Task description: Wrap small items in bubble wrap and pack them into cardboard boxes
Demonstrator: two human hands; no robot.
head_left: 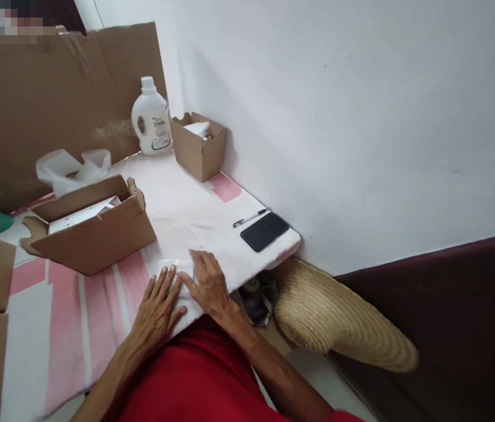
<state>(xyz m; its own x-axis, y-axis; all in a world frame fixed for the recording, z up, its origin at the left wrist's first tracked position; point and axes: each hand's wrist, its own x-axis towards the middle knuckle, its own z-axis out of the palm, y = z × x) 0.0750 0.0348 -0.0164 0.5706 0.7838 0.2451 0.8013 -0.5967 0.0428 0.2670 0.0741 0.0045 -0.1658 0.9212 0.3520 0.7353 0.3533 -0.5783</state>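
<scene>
White jug (152,117), two open cardboard boxes (93,225), pen (251,218), black phone (265,231), straw hat (339,319)

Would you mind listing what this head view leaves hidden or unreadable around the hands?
- The small clear packet: mostly covered by the left hand and right hand.
- The white bottle: label print too small to read.
- The small open box: contents mostly hidden by its walls.
- The dark things under the table edge: shadowed, unidentifiable.

Small white packet (176,271), flat on the pink-and-white table cover near its front edge, partly hidden under two hands.
</scene>
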